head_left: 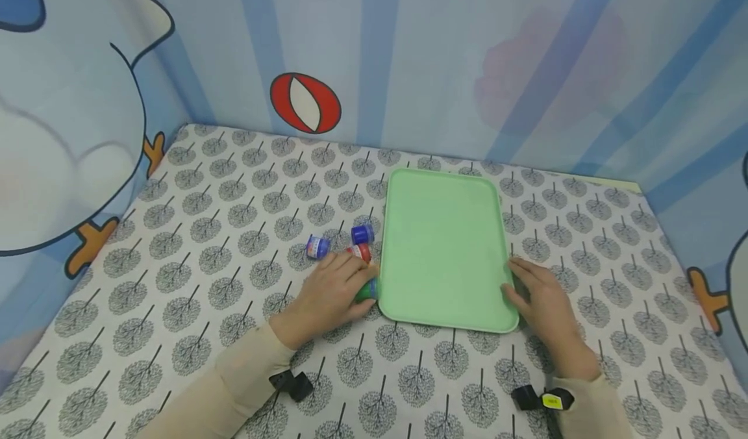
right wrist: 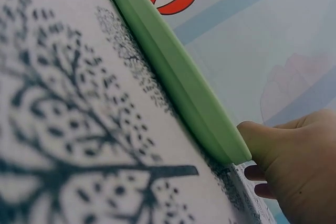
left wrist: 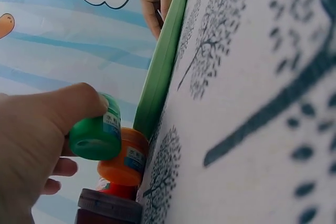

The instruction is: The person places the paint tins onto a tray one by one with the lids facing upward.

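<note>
My left hand [head_left: 330, 293] pinches a small green paint jar [left wrist: 97, 135] between thumb and fingers, beside the left edge of a light green tray [head_left: 444, 250]. Just past it, close to the tray's side, stands an orange jar [left wrist: 126, 156], mostly hidden by the hand in the head view. Beyond the fingers are a red jar [head_left: 360, 252] and two blue jars [head_left: 317, 247], one of them lying near the tray. My right hand [head_left: 546, 302] holds the tray's right edge near its front corner, thumb over the rim and fingers at the outer side.
A white cloth with tree prints [head_left: 193, 296] covers the table. Behind it rises a cartoon-printed backdrop [head_left: 432, 62] with blue stripes. In the left wrist view a dark-lidded jar [left wrist: 110, 205] appears below the orange one.
</note>
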Tool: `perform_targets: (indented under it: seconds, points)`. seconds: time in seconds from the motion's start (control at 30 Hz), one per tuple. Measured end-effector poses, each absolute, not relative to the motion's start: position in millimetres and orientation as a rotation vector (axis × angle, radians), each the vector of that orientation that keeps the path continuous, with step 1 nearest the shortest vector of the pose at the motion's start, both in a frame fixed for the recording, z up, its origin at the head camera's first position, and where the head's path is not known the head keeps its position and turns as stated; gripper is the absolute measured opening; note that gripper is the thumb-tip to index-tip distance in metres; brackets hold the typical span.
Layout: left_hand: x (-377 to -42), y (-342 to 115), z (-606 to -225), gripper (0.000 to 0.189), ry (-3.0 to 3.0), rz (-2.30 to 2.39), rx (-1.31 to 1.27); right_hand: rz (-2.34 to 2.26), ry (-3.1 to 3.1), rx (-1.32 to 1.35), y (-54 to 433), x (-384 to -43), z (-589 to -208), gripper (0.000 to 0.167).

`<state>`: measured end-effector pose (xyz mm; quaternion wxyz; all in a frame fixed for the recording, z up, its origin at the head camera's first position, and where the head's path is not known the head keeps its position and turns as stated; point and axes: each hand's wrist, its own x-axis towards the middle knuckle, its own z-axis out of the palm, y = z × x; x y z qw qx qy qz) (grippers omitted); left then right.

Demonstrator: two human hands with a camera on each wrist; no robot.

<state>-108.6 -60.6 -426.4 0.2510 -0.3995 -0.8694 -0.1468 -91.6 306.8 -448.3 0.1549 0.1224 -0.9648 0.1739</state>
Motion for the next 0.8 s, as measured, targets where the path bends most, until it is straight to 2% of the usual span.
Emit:
perform_targets:
  seconds: [0.8]
  points:
    - [-108, -32, -420, 0.034, -2.379, -0.556, -1.173, 0.478, -2.752, 0.334, 306, -94, -450, 0.046]
